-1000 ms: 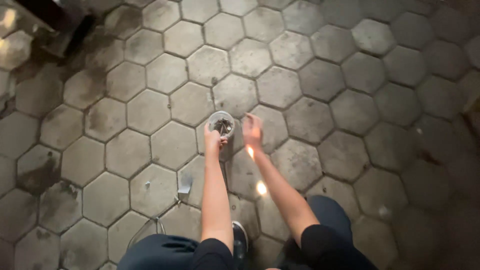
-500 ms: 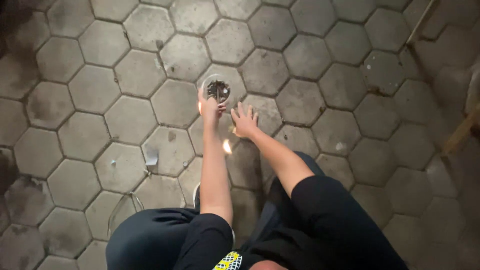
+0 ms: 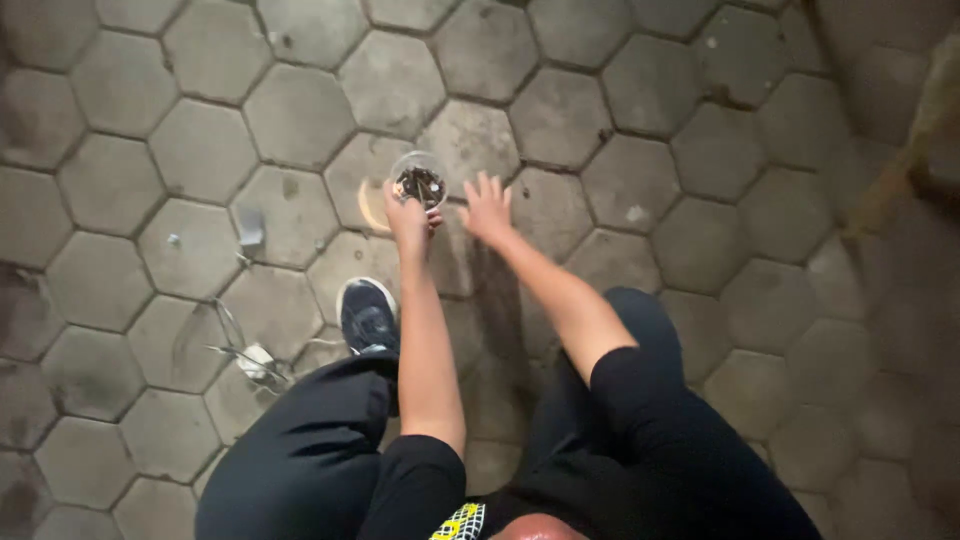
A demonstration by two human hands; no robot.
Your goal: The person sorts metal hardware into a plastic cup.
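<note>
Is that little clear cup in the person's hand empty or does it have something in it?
Not empty: the clear cup in the left hand holds small dark pieces.

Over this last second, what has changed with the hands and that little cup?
The right hand has spread its fingers open beside the clear cup; the bright flecks seen near that wrist earlier are gone. A dark shoe has stepped into view on the hexagonal paving. The left hand keeps its grip on the cup, dark bits still inside.

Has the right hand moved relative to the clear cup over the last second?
Yes. The right hand, fingers spread, now sits nearer the clear cup that the left hand holds.
</note>
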